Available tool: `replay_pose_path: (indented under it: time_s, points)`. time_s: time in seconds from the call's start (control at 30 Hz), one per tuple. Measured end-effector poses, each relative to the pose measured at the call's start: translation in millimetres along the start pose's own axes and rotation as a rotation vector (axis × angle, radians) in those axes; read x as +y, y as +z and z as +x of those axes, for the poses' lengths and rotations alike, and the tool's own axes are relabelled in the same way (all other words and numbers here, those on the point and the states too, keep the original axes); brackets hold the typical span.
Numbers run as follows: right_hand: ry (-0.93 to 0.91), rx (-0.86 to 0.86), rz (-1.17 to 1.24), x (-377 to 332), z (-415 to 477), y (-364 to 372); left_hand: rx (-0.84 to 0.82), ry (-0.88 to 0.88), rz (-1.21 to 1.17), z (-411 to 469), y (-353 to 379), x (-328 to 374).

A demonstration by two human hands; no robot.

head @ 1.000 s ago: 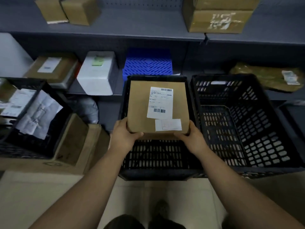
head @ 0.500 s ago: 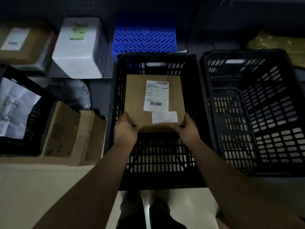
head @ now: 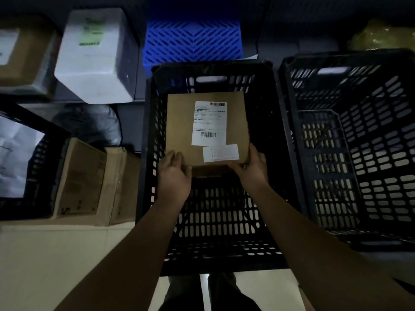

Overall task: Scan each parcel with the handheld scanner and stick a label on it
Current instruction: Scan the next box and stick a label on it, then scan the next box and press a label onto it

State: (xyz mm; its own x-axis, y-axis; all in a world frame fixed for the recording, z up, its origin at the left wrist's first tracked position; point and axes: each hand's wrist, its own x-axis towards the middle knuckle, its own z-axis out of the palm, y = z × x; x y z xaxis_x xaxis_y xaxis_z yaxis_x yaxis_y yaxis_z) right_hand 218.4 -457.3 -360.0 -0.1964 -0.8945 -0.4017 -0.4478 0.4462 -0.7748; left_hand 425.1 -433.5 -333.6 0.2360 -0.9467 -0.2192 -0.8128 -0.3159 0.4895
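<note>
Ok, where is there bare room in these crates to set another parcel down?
Middle black slotted crate: floor bare between the brown cardboard parcel and the near wall, though left hand and right hand reach across it. Right black slotted crate: visible floor bare. Crowded on the left: paper-filled black crate and brown cardboard boxes.

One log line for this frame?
parcel: inside middle crate, labels up | left hand: touches near-left corner | right hand: grips near-right corner | scanner: not visible
</note>
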Motion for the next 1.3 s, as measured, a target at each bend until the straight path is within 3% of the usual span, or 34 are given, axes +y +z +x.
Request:
replay_pose_path:
  time_s: [0.3, 0.53, 0.7, 0.83, 0.97, 1.13, 1.3]
  points:
    - [-0.042, -0.034, -0.041, -1.1, 4.7, -5.6, 0.046, 0.025, -0.006, 6.2, 2.0, -6.3]
    - [-0.097, -0.107, -0.181, -3.0, -7.8, -24.2, -0.069, 0.067, -0.031, -3.1, -12.8, -6.7]
    - [-0.217, -0.116, -0.243, -21.2, -40.2, -50.6, -0.125, 0.199, -0.066, -25.9, -45.0, 5.0]
    - [-0.387, -0.116, -0.276, -52.7, -92.2, -90.3, -0.115, 0.418, -0.025, -56.2, -96.0, 36.4]
    - [-0.492, 0.058, -0.331, -74.1, -162.2, -144.8, -0.116, 0.695, 0.018, -91.4, -146.3, 84.1]
    - [-0.407, 0.333, -0.342, -62.3, -276.3, -193.8, -0.203, 1.052, -0.008, -147.2, -166.5, 138.6]
    - [-0.191, 0.628, -0.296, -11.3, -421.1, -219.6, -0.380, 1.369, -0.067, -244.1, -143.1, 179.2]
